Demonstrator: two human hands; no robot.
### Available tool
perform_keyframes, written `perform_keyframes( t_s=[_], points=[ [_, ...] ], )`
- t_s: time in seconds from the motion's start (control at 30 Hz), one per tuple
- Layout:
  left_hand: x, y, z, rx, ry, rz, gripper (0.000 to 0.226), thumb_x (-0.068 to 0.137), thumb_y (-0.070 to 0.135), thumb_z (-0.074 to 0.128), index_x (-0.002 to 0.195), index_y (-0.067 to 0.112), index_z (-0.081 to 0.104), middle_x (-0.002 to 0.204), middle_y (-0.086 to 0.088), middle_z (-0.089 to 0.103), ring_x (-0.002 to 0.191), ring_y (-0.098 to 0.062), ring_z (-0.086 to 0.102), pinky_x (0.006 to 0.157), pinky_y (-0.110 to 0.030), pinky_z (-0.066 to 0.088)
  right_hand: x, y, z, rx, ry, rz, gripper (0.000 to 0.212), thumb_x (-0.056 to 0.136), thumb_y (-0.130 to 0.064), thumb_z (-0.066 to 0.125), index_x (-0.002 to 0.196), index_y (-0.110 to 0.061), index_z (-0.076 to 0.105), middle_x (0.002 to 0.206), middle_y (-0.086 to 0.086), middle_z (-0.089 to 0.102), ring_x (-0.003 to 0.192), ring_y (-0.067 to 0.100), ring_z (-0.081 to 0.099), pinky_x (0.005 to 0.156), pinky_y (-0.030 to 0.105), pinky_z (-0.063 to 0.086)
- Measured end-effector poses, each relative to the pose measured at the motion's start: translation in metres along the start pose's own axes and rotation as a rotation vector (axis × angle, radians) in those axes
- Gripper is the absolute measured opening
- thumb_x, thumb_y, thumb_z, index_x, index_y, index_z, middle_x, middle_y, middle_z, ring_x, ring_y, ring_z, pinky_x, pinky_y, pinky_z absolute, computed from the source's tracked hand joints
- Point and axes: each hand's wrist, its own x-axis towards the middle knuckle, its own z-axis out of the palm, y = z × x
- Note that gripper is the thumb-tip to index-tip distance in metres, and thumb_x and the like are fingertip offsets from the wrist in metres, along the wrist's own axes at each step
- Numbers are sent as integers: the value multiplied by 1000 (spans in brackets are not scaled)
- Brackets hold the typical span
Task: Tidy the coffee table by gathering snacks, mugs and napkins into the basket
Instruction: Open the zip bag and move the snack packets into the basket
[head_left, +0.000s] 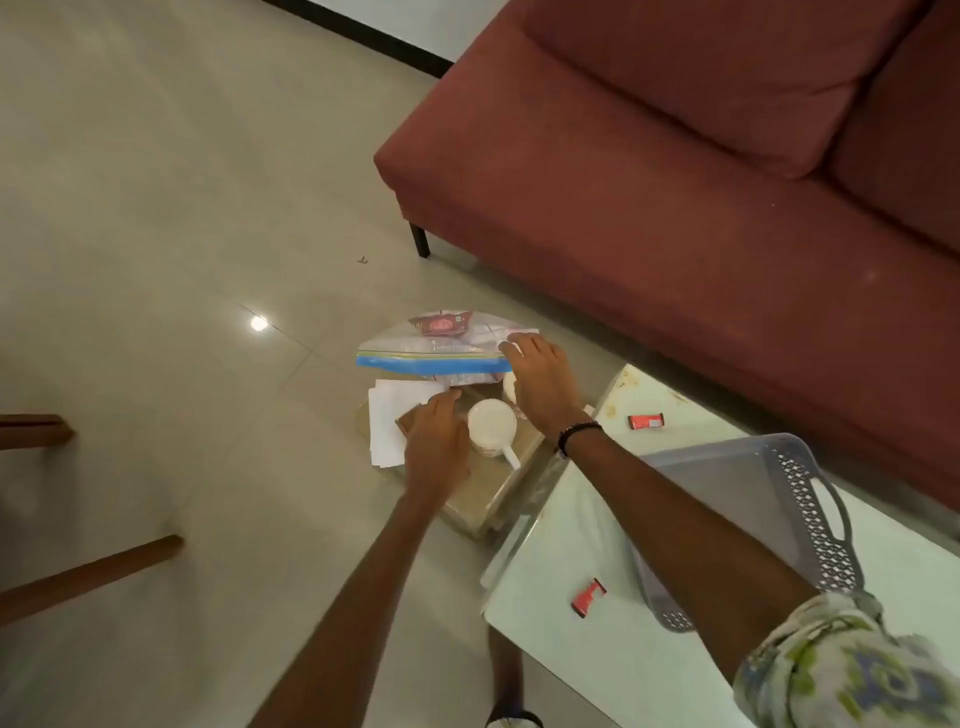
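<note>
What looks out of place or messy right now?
The basket on the coffee table holds nothing visible, while the mug, napkins and zip bag sit on a low box beside the table. Two red snack packets lie loose on the table.

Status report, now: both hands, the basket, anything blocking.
Right hand gripping the zip bag of snacks. Left hand on the napkins beside a white mug. Basket empty on the table. Nothing blocking.

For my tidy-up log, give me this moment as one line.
left hand on napkins | right hand holding zip bag | mug on box | basket empty on table | two wrappers out
</note>
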Motion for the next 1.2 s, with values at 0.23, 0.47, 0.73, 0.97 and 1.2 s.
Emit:
perform_keyframes(
  t_s=[0.23, 0.47, 0.73, 0.97, 1.2],
  points=[
    [23, 0, 10, -209, 3, -135, 34, 93, 10, 46, 126, 3, 51, 129, -14, 58, 121, -29, 52, 101, -36, 39, 29, 9, -2, -92, -66, -10, 18, 72, 0, 61, 83, -11, 70, 71, 11, 70, 62, 32, 65, 52, 28, 43],
    [51, 44, -14, -527, 67, -273, 31, 94, 11, 45, 123, 4, 54, 124, -14, 61, 115, -30, 56, 98, -36, 43, 92, -11, -46, -27, -58, -19, 16, 88, -8, 51, 84, -11, 66, 79, 13, 69, 74, 36, 64, 59, 36, 46],
    [48, 95, -65, -687, 254, -178, 28, 95, 22, 45, 117, 11, 59, 115, -10, 63, 97, -20, 59, 67, -12, 49, 90, -44, -164, 280, 165, 12, 19, 87, -21, 56, 93, -20, 75, 88, 2, 75, 77, 23, 64, 68, 34, 53],
    [-24, 172, -77, -880, 213, -175, 22, 93, 25, 49, 90, 14, 68, 84, -5, 68, 79, -19, 65, 74, -36, 53, -21, -29, -232, 886, 256, 321, 11, 72, -16, 79, 82, -12, 78, 72, -1, 74, 66, 6, 64, 65, 25, 54],
    [-124, 224, -37, -800, 80, -221, 41, 92, 41, 49, 79, 8, 71, 74, -9, 70, 67, -21, 69, 61, -26, 58, -158, 8, -242, 1359, 146, 598, 23, 61, -8, 86, 81, -1, 75, 85, 19, 74, 79, 27, 72, 77, 36, 59]
  ],
)
